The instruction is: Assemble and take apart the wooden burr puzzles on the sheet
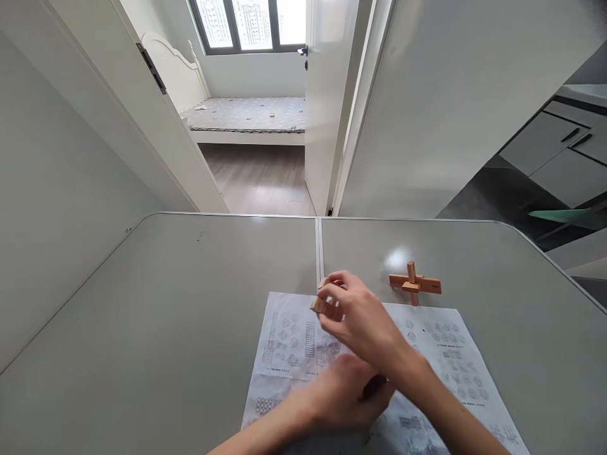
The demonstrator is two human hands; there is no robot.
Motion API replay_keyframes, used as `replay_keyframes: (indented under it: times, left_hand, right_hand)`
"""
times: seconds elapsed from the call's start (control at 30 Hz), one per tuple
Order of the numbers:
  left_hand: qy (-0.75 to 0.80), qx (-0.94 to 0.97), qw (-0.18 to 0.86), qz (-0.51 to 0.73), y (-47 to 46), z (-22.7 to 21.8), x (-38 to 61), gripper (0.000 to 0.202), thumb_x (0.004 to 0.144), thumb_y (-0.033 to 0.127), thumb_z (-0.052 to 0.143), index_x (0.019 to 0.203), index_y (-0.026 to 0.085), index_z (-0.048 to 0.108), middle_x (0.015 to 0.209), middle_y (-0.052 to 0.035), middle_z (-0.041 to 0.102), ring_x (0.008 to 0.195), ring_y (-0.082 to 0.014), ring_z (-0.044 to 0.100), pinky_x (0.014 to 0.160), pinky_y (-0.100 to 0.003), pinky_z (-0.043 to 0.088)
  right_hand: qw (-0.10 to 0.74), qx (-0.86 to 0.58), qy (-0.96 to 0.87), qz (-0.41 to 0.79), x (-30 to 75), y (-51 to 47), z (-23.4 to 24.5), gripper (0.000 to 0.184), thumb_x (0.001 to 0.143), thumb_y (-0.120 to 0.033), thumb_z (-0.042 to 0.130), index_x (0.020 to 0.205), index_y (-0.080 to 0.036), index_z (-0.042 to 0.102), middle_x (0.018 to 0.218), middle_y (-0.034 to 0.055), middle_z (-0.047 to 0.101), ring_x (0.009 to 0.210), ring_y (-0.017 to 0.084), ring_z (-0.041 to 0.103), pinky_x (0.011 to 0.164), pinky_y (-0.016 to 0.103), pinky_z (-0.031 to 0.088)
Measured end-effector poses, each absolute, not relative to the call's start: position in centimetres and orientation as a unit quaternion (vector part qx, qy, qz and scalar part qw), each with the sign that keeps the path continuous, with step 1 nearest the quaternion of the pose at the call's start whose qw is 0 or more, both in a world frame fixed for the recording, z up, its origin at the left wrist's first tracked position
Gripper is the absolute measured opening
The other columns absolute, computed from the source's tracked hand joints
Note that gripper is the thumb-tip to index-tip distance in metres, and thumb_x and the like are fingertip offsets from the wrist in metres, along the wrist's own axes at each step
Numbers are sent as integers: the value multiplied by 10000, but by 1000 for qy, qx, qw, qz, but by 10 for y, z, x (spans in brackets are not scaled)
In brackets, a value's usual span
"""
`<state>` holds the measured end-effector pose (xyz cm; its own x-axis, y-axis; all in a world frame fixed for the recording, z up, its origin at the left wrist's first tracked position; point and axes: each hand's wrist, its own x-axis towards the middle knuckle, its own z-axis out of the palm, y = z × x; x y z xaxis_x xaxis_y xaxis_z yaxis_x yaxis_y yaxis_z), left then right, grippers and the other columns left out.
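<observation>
Wooden piece (317, 306) held over the far edge of the paper sheet (272, 338)
I see the right hand (360, 316) pinching it, fingers bent; the left hand (344, 392) is curled below, and I can't tell its contents. I'd grip lightly, clear of the wooden cross (429, 285) on the surface (190, 335). The cabinet (535, 142) looks closed, contents hidden.

Single head-worn view, forward and down, close above printed sheet (439, 363) and tabletop (190, 328)
</observation>
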<state>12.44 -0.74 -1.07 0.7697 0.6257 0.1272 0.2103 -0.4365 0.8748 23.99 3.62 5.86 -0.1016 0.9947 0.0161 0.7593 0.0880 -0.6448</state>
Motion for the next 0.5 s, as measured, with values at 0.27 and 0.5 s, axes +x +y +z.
replay_keyframes:
  times: [0.27,0.5]
  left_hand:
    - [198,829,478,213,-9,-11,119,221,925,120,594,1028,187,777,642,33,658,522,-105,573,552,-192,462]
    - [168,826,454,290,-15,-15,118,186,838,116,588,937,197,722,555,66,565,455,-84,514,513,-181,447]
  right_hand:
    - [220,-666,-672,238,294,10,47,157,897,-223,672,1014,-269,766,1299,86,661,951,240,750,775,384,639]
    - [205,-644,-696,243,294,-9,32,177,898,-172,635,1010,-271,730,1323,84,653,1035,249,736,811,395,644]
